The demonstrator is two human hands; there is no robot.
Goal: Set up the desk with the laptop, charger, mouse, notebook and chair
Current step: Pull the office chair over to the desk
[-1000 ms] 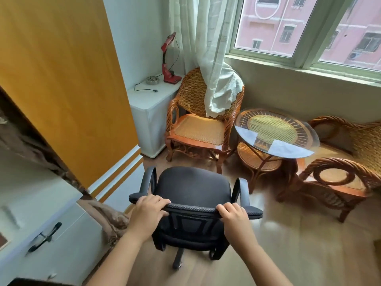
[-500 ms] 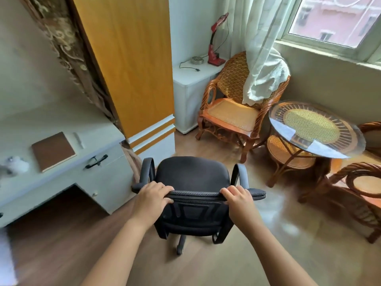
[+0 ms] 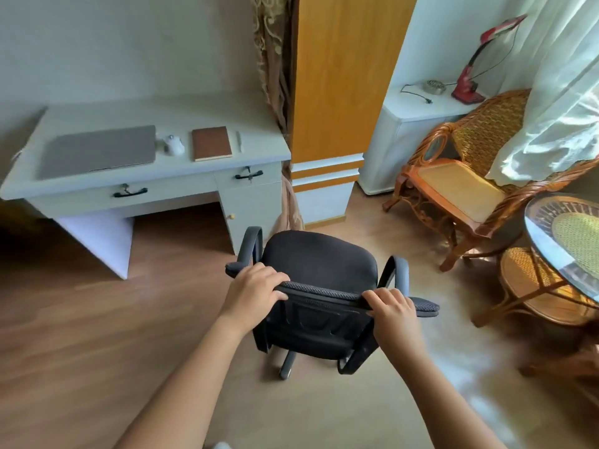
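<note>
The black padded swivel office chair with looped armrests (image 3: 319, 270) stands on the wood floor, right of the pale grey desk (image 3: 181, 171), its mesh backrest top gripped by the left hand (image 3: 254, 286) and right hand (image 3: 390, 307) (likely bulky but easy-rolling on castors).

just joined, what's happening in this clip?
A person grips the top of the backrest of a black office chair with both hands, left hand and right hand. The chair stands on the wood floor, off to the right of the white desk, not yet at its knee space. On the desk lie a closed laptop, a mouse and a brown notebook. No charger is clearly visible.
</note>
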